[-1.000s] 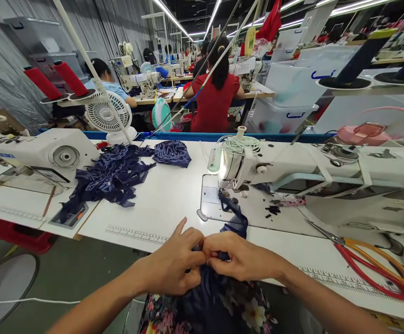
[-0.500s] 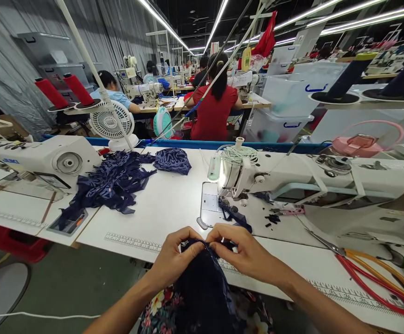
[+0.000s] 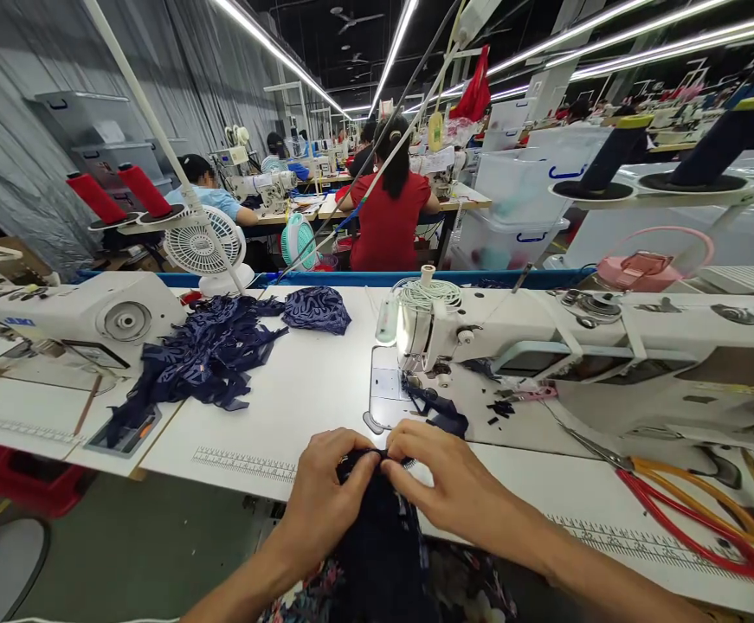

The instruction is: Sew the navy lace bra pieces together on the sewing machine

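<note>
My left hand (image 3: 325, 497) and my right hand (image 3: 445, 484) meet at the table's front edge, both pinched on the top edge of a dark navy fabric piece (image 3: 380, 554) that hangs down into my lap. A strip of the same fabric (image 3: 438, 411) runs up to the needle area of the white sewing machine (image 3: 545, 333) just beyond my right hand. The fingertips of the two hands almost touch each other.
A heap of navy patterned fabric pieces (image 3: 204, 350) lies at the left, beside a second sewing machine (image 3: 84, 311) and a small white fan (image 3: 201, 247). Red-and-orange-handled scissors (image 3: 688, 510) lie at the right. Other people sit at machines beyond the blue table edge.
My hands have shifted slightly forward onto the table edge and drawn closer together on the fabric edge. The view has tilted upward a little.
</note>
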Action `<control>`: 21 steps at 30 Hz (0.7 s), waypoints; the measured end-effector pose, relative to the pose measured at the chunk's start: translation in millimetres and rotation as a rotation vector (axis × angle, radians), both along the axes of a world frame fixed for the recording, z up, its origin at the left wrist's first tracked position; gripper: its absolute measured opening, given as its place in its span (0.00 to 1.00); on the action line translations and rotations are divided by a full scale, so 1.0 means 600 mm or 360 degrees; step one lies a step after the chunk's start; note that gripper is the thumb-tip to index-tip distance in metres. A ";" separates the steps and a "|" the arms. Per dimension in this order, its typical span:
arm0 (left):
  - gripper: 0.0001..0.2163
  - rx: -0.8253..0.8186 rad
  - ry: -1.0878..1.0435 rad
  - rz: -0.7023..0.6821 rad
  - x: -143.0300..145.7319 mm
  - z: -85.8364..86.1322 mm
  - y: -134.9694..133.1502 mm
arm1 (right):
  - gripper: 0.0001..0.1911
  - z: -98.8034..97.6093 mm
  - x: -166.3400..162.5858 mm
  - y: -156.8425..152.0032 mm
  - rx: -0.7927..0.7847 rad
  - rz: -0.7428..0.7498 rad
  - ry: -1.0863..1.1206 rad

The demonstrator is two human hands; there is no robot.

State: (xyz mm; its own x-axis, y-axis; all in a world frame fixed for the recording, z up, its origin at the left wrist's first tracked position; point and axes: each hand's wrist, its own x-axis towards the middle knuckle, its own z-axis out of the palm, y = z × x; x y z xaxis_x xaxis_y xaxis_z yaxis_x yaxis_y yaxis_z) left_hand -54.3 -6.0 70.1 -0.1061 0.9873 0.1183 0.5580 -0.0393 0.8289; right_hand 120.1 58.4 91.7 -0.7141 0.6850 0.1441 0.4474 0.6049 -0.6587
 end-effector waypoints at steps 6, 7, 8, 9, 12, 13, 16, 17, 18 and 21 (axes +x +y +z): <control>0.13 -0.0215 -0.0403 -0.0124 -0.012 0.015 0.003 | 0.13 0.014 0.016 0.016 -0.0144 0.0066 -0.0002; 0.13 -0.0219 -0.0425 -0.0124 -0.013 0.015 0.003 | 0.12 0.017 0.017 0.017 -0.0164 0.0046 -0.0014; 0.13 -0.0214 -0.0434 -0.0117 -0.013 0.016 0.003 | 0.11 0.019 0.018 0.017 -0.0179 0.0016 -0.0024; 0.13 -0.0199 -0.0435 -0.0105 -0.013 0.016 0.002 | 0.10 0.020 0.018 0.016 -0.0184 -0.0017 -0.0034; 0.11 -0.0129 -0.0405 -0.0075 -0.011 0.015 -0.002 | 0.08 0.014 0.018 0.012 -0.0128 -0.0101 -0.0086; 0.11 -0.0091 -0.0381 -0.0064 -0.009 0.013 -0.003 | 0.06 0.011 0.017 0.009 -0.0075 -0.0116 -0.0102; 0.10 0.0073 -0.0285 0.0003 -0.004 -0.004 -0.012 | 0.04 0.004 0.008 0.000 0.0210 -0.0066 -0.0188; 0.10 0.0117 -0.0271 0.0051 -0.005 -0.016 -0.017 | 0.06 0.004 0.001 -0.005 0.0317 -0.0021 -0.0259; 0.10 0.0147 -0.0274 0.0123 -0.007 -0.029 -0.023 | 0.07 0.006 -0.009 -0.010 0.0409 0.0032 -0.0344; 0.09 0.0188 -0.0268 0.0413 -0.037 -0.070 -0.051 | 0.07 0.019 -0.055 -0.028 0.0557 0.0222 -0.0528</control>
State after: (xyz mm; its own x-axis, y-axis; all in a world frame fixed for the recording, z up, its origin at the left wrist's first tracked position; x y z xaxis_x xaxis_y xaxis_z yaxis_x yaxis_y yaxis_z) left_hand -76.8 -36.6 27.9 -0.3800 0.9053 0.1899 0.4174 -0.0154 0.9086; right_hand 86.9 41.4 102.9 -0.8417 0.5310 0.0979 0.4975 0.8331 -0.2418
